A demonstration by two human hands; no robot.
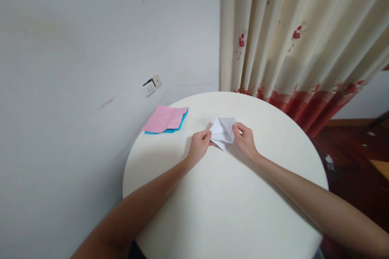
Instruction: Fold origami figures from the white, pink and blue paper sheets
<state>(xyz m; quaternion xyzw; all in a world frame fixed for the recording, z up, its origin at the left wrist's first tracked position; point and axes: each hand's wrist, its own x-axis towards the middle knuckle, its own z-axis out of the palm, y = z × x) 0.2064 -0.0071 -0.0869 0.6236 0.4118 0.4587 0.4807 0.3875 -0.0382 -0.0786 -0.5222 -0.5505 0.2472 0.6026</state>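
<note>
A folded white paper is held just above the round white table, near its far middle. My left hand pinches the paper's left edge. My right hand grips its right edge with thumb and fingers. The paper shows several creases and a point at its lower end. Both forearms reach in from the near edge of the table.
A pink sheet lies on a blue sheet at the table's far left edge. A grey wall with a socket stands behind. A cream curtain with red flowers hangs at right, over dark wooden floor.
</note>
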